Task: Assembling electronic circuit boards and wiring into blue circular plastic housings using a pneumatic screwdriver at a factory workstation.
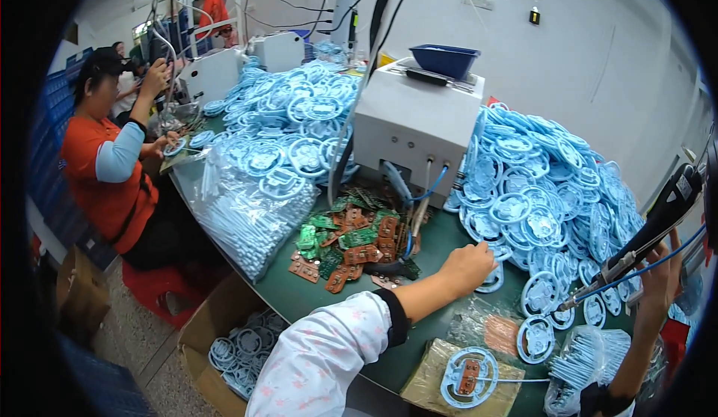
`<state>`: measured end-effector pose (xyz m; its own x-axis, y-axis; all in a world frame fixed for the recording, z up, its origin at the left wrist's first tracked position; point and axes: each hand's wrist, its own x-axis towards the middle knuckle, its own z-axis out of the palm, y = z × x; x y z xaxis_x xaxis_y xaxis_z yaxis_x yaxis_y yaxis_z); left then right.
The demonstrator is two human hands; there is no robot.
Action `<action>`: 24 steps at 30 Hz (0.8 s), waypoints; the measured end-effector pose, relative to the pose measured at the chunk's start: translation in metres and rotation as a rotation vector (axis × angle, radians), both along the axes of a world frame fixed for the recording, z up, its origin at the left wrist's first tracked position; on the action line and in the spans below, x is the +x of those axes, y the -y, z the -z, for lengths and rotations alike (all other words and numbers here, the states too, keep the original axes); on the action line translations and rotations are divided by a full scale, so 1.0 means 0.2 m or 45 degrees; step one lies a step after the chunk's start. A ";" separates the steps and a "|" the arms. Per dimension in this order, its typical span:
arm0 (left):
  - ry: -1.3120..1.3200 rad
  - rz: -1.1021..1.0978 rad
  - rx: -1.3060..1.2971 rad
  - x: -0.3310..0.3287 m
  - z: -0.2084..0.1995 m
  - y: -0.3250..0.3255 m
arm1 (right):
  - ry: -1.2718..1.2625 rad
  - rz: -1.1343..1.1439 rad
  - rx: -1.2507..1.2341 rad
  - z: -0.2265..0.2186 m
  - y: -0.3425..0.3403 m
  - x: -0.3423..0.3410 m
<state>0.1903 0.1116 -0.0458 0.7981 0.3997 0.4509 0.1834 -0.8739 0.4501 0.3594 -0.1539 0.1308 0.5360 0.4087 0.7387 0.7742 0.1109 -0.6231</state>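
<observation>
My left hand (468, 269) is closed, its curled fingers at a light blue plastic ring (491, 280) on the near edge of a heap; the fingertips are partly hidden. At the right, my right hand (660, 271) grips a black electric screwdriver (677, 192), its bit slanting down to the left above loose rings. In front of me, a light blue ring frame (449, 381) with a brown circuit board (469, 376) in its middle lies on a tape-wrapped block (422, 372). A thin blue stick (523, 380) extends from it to the right.
A large heap of blue rings (523, 192) flanks a grey machine (415, 110). Green and brown circuit boards (359, 237) are piled before it. Bagged blue sticks (254, 215) lie left, more (594, 361) right. A carton (198, 342) stands below the table; a co-worker (105, 170) sits left.
</observation>
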 end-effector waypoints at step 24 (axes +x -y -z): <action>-0.120 -0.078 -0.822 -0.83 -0.28 0.48 | 0.381 -0.466 -0.866 0.43 0.04 -0.69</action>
<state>0.0235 0.0150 0.0100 0.7895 0.6127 0.0344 0.2884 -0.4200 0.8605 0.2216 -0.1614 0.0445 0.1020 0.9283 0.3575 0.9062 0.0615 -0.4183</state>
